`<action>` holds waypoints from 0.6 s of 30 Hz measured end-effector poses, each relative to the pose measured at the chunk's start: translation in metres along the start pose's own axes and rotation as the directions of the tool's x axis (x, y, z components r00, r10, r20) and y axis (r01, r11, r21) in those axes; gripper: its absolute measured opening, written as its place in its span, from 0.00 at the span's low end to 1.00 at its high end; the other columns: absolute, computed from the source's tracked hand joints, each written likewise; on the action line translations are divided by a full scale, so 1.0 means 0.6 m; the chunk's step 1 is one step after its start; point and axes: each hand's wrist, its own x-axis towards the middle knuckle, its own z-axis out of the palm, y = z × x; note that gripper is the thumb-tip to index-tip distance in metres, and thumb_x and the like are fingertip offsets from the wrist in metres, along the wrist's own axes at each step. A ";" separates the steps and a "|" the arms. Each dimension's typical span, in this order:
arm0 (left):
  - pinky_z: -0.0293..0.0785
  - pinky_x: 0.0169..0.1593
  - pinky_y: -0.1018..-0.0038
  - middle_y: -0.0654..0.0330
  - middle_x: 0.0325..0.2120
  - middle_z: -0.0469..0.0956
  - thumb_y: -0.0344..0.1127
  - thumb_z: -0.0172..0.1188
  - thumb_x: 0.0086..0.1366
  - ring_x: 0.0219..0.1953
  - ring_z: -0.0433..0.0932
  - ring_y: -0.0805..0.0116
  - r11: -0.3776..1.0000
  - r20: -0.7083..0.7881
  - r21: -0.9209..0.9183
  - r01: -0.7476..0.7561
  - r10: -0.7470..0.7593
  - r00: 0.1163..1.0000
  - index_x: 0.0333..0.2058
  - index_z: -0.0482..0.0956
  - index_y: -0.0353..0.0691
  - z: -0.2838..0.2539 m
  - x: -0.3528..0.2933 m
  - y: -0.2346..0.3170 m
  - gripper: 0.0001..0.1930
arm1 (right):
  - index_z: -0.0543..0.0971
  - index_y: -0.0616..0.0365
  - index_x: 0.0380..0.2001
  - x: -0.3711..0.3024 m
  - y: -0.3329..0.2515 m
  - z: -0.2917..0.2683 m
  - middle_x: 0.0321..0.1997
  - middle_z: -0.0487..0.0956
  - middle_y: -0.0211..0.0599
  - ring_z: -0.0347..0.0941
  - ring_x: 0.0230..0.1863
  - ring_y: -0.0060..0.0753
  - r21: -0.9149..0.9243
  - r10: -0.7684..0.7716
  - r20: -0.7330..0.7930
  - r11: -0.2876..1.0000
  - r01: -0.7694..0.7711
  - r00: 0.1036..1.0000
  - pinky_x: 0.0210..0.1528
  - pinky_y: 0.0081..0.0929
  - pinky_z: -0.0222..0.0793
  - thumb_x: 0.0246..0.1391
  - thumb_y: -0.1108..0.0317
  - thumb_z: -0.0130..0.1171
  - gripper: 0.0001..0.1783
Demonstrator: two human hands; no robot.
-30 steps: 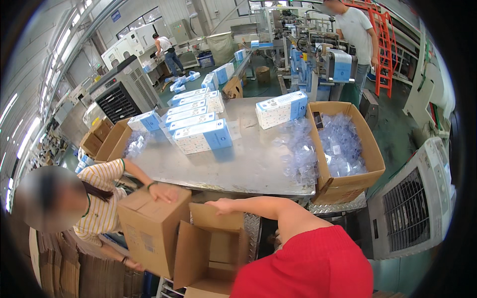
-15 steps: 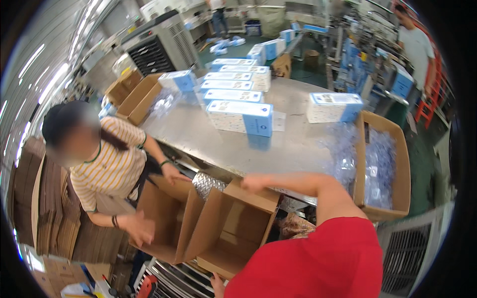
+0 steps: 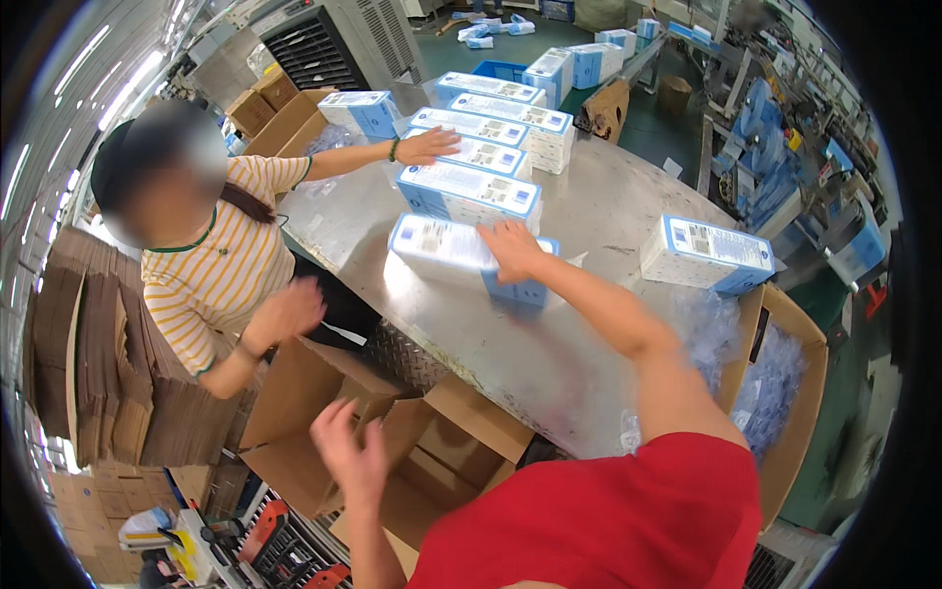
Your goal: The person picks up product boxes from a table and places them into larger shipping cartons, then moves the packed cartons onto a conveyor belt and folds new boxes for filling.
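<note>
My right hand lies across the right part of a long blue-and-white box, fingers bent over its top and thumb on the near side. That box lies on the metal table, nearest me in a row of similar boxes. My left hand, somewhat blurred, is raised with fingers apart and nothing in it. Beneath it stand two open-topped brown cartons, the left carton and the right carton; the visible inside of the right one shows bare cardboard.
A co-worker in a striped shirt stands at left, one hand on the row of boxes. The metal table carries a separate box at right. Beyond is a carton of clear plastic packaging. Flattened cardboard is stacked at far left.
My right hand has moved from the right carton's flap onto the nearest box. My left hand has risen above the cartons. The co-worker's one hand has left the carton for the boxes.
</note>
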 end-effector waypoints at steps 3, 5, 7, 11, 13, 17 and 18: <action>0.59 0.58 0.55 0.45 0.53 0.66 0.37 0.70 0.47 0.54 0.66 0.47 0.954 0.347 -0.020 -0.298 0.287 0.893 0.56 0.64 0.33 0.117 0.097 0.097 0.38 | 0.60 0.59 0.59 -0.100 0.005 -0.011 0.52 0.69 0.50 0.62 0.56 0.50 0.107 -0.219 0.210 0.974 0.200 0.953 0.57 0.38 0.58 0.23 0.58 0.75 0.55; 0.55 0.59 0.53 0.44 0.53 0.64 0.44 0.71 0.44 0.54 0.64 0.44 0.886 0.448 0.053 -0.460 0.391 0.804 0.60 0.57 0.31 0.206 0.101 0.144 0.47 | 0.61 0.57 0.60 -0.149 0.001 -0.056 0.53 0.68 0.50 0.61 0.58 0.49 0.171 -0.338 0.398 0.941 0.293 0.853 0.59 0.39 0.58 0.29 0.47 0.74 0.55; 0.56 0.57 0.54 0.44 0.51 0.65 0.46 0.72 0.43 0.53 0.64 0.45 0.878 0.536 0.047 -0.476 0.380 0.754 0.60 0.54 0.30 0.289 0.086 0.166 0.50 | 0.63 0.61 0.57 -0.131 0.061 -0.026 0.49 0.70 0.49 0.63 0.54 0.48 0.415 -0.450 0.327 0.859 0.301 0.831 0.56 0.40 0.60 0.34 0.46 0.72 0.50; 0.60 0.50 0.58 0.48 0.45 0.67 0.46 0.71 0.43 0.47 0.67 0.49 0.927 0.676 0.020 -0.375 0.263 0.688 0.57 0.57 0.32 0.335 0.086 0.188 0.46 | 0.71 0.59 0.47 -0.036 0.212 -0.013 0.47 0.71 0.48 0.64 0.53 0.50 0.374 -0.190 -0.157 0.897 0.237 0.969 0.54 0.41 0.62 0.42 0.51 0.68 0.33; 0.60 0.49 0.59 0.50 0.43 0.68 0.45 0.71 0.43 0.46 0.67 0.50 0.931 0.677 0.036 -0.364 0.245 0.694 0.55 0.59 0.33 0.329 0.085 0.185 0.44 | 0.72 0.57 0.45 0.028 0.229 -0.094 0.48 0.70 0.48 0.61 0.55 0.52 0.196 0.177 -0.142 0.969 -0.147 0.974 0.54 0.42 0.61 0.39 0.58 0.68 0.29; 0.61 0.49 0.60 0.52 0.42 0.69 0.44 0.71 0.42 0.46 0.68 0.52 0.933 0.684 0.013 -0.360 0.254 0.684 0.54 0.60 0.36 0.320 0.077 0.178 0.42 | 0.67 0.59 0.50 0.157 0.303 -0.109 0.49 0.70 0.53 0.64 0.54 0.54 0.069 0.358 -0.368 0.931 -0.359 0.858 0.54 0.43 0.62 0.37 0.57 0.70 0.37; 0.61 0.48 0.61 0.52 0.42 0.69 0.44 0.71 0.42 0.45 0.68 0.52 0.936 0.686 0.007 -0.351 0.251 0.683 0.55 0.60 0.36 0.317 0.075 0.176 0.43 | 0.66 0.60 0.51 0.185 0.301 -0.121 0.50 0.70 0.54 0.64 0.54 0.54 0.050 0.400 -0.333 0.912 -0.408 0.854 0.55 0.42 0.62 0.37 0.57 0.70 0.38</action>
